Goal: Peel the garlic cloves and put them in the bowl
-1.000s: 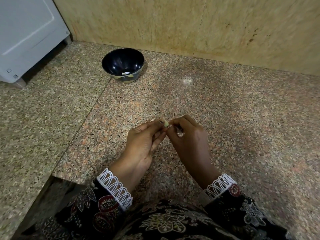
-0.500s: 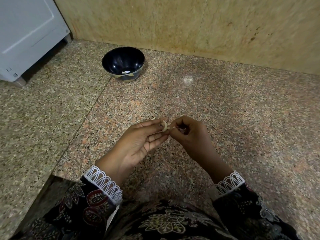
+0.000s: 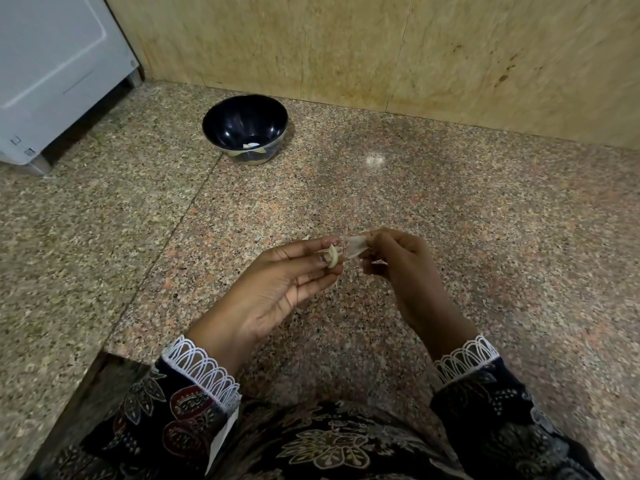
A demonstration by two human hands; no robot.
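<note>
near the middle of the bench [image 3: 450, 209], the left hand [image 3: 277, 289] pinches a garlic clove [image 3: 333, 256] at its fingertips while the right hand [image 3: 398, 265] pinches the skin [image 3: 356, 244] away. peeling looks nearly finished; next, carry the clove to the bowl [image 3: 245, 128] at far left.

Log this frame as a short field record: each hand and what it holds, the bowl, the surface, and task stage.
left hand: pinches a garlic clove at its fingertips
right hand: pinches a strip of papery skin coming off the clove
bowl: dark, upright, far left near the wall, a few pale pieces at the bottom
surface: speckled granite counter
other: white appliance at far left
stage: clove mostly bare, not yet in bowl
</note>
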